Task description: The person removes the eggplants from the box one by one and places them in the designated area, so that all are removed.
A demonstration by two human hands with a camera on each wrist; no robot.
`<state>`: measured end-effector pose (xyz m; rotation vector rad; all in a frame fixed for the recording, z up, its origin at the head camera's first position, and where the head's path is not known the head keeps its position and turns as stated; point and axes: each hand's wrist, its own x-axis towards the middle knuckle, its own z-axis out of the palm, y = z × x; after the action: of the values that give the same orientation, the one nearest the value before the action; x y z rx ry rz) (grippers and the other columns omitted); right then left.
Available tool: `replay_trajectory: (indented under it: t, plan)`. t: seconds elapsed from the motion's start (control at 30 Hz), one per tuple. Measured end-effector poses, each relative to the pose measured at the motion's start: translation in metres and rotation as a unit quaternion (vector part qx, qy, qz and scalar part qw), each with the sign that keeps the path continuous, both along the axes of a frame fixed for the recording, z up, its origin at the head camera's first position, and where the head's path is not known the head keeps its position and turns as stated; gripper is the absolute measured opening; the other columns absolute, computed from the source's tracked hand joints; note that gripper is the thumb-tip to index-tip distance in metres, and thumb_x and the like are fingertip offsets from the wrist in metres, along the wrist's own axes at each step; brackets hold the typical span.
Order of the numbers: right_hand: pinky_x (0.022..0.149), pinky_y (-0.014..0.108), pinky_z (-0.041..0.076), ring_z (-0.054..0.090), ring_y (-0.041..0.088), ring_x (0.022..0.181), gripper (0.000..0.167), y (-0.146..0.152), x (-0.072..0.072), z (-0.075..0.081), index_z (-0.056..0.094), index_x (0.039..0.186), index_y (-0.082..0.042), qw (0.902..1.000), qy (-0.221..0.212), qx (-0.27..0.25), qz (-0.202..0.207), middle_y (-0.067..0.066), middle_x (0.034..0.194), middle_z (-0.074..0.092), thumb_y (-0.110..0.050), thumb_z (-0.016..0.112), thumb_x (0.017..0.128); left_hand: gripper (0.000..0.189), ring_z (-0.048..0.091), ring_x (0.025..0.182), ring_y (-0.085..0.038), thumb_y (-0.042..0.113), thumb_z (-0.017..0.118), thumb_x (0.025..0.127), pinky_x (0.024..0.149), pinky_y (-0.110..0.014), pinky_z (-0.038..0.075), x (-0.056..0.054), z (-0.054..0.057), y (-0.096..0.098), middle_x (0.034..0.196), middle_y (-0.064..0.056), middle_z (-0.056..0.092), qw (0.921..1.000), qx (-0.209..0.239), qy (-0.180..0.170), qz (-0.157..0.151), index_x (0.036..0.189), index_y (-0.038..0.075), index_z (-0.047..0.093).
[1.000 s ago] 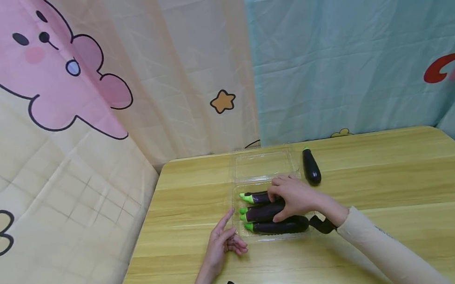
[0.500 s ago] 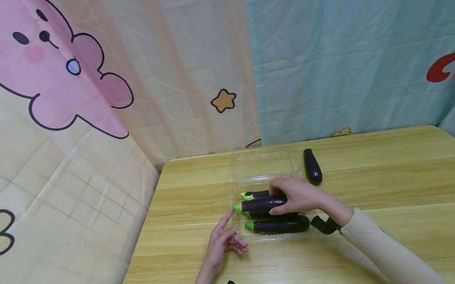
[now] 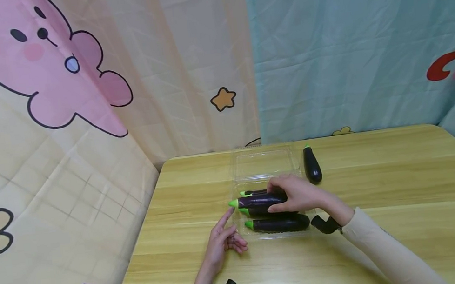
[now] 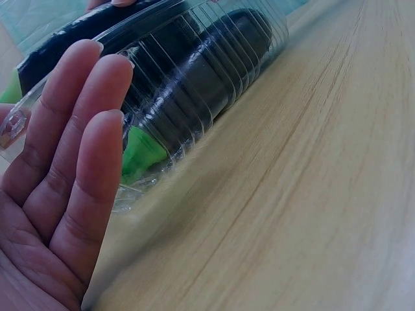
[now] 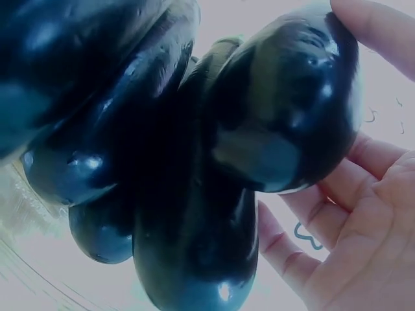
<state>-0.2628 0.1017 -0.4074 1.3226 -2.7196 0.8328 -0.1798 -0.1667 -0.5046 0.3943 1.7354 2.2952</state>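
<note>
My right hand (image 3: 298, 193) grips a dark purple eggplant (image 3: 257, 201) with a green stem end, thumb on the near side and fingers on the far side. This eggplant lies level above other eggplants in a clear plastic clamshell box (image 4: 256, 71). Nearest me in the box is another eggplant (image 3: 281, 224), its green end to the left. In the right wrist view the held eggplant's (image 5: 285, 110) rounded end rises over the others. My left hand (image 3: 220, 248) is at the box's left side, index finger extended to its edge, the other fingers loosely bent.
The box's clear lid (image 3: 264, 164) lies folded back toward the rear of the wooden table (image 3: 388, 217). One eggplant (image 3: 312, 165) lies on the table to the right of the lid. Printed curtains (image 3: 186, 71) hang behind the table and at its sides.
My right hand has lifted an eggplant from among the others and shifted it slightly left and away from me. The left hand has stayed in place.
</note>
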Motion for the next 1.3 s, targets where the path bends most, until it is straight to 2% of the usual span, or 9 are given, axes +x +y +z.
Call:
replay_trajectory:
  t: [0.17,0.3,0.57,0.9,1.17,1.3]
  plan:
    - [0.081,0.037,0.047,0.058,0.013,0.092,0.042,0.000,0.002,0.000,0.061,0.114,-0.015,0.9997,0.005,-0.025,0.007,-0.004,0.101,0.063,-0.044,0.070,0.084,0.060,0.068,0.063,-0.017,0.015,0.040,0.101,0.054,-0.028,0.054,-0.001,-0.001,0.000,0.070,-0.001,0.069,0.9999,0.003,0.010,-0.008,0.151,-0.001,0.010]
    - [0.082,0.038,0.048,0.058,0.013,0.096,0.041,0.002,0.005,0.003,0.061,0.116,-0.016,0.9987,0.023,-0.046,-0.002,-0.003,0.105,0.063,-0.042,0.068,0.086,0.059,0.068,0.063,-0.017,0.014,0.039,0.102,0.054,-0.027,0.054,-0.001,0.000,0.000,0.070,-0.001,0.069,0.9999,0.003,0.012,-0.008,0.151,-0.001,0.010]
    - [0.074,0.033,0.050,0.057,0.007,0.084,0.039,0.010,0.008,0.007,0.061,0.114,-0.018,0.9914,0.046,-0.107,-0.059,-0.008,0.103,0.063,-0.039,0.072,0.083,0.058,0.068,0.063,-0.018,0.014,0.039,0.102,0.054,-0.027,0.054,-0.001,0.000,-0.001,0.070,-0.001,0.069,0.9999,0.001,0.011,-0.007,0.151,0.001,0.012]
    - [0.063,0.033,0.048,0.055,0.012,0.073,0.036,0.025,0.001,0.006,0.061,0.108,-0.011,0.9638,0.065,-0.230,-0.117,-0.001,0.095,0.064,-0.020,0.079,0.078,0.059,0.068,0.063,-0.018,0.015,0.040,0.102,0.054,-0.028,0.054,-0.001,-0.001,0.000,0.070,-0.001,0.069,0.9999,-0.002,0.011,-0.007,0.151,0.001,0.011]
    - [0.057,0.037,0.049,0.054,0.014,0.067,0.038,0.035,-0.003,0.004,0.059,0.109,-0.005,0.9440,0.066,-0.281,-0.161,0.002,0.089,0.063,-0.013,0.079,0.077,0.058,0.068,0.063,-0.018,0.014,0.039,0.102,0.054,-0.027,0.054,-0.001,-0.001,-0.001,0.070,-0.001,0.069,0.9999,-0.001,0.012,-0.007,0.151,0.000,0.011]
    - [0.057,0.031,0.048,0.054,0.015,0.065,0.037,0.043,-0.010,-0.001,0.059,0.109,-0.005,0.9329,0.062,-0.294,-0.200,0.004,0.088,0.063,-0.016,0.078,0.079,0.058,0.068,0.063,-0.017,0.014,0.039,0.102,0.053,-0.027,0.054,-0.001,-0.001,-0.001,0.069,-0.001,0.069,0.9999,-0.001,0.014,-0.006,0.151,-0.001,0.011]
